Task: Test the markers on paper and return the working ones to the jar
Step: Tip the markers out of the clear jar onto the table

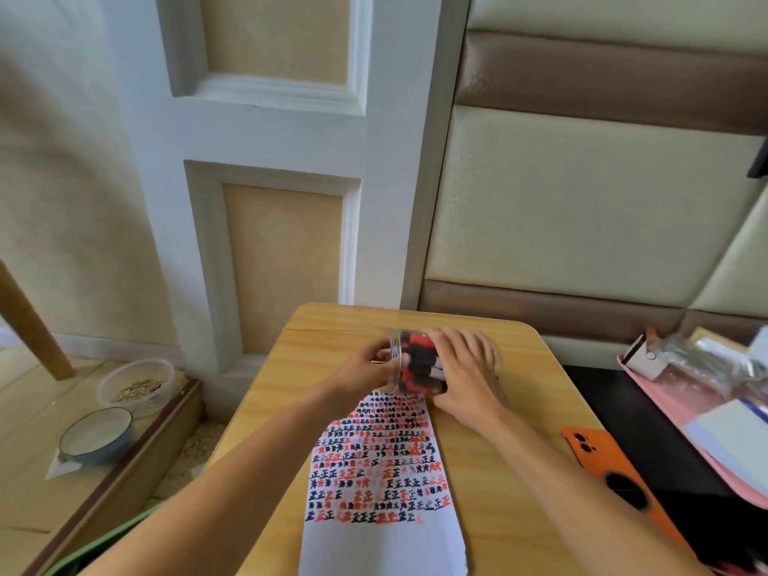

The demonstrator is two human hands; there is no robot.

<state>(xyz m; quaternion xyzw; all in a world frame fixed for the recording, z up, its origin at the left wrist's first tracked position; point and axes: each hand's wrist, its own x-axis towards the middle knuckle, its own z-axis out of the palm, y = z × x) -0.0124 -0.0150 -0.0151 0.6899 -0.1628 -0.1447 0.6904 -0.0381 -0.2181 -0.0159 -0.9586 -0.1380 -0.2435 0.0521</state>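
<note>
soft, even daylight with faint shadows; wide-angle bending at the edges (overall slightly blurry).

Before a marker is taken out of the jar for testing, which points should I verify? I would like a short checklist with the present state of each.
1. Jar held by both hands: ok, left hand at its mouth, right hand on its body.
2. Markers inside the jar: ok, red and black ones visible.
3. Paper has free space: ok, near end blank.
4. Marker already gripped: cannot tell, blurred.
5. Phone clear of the paper: ok.
</note>
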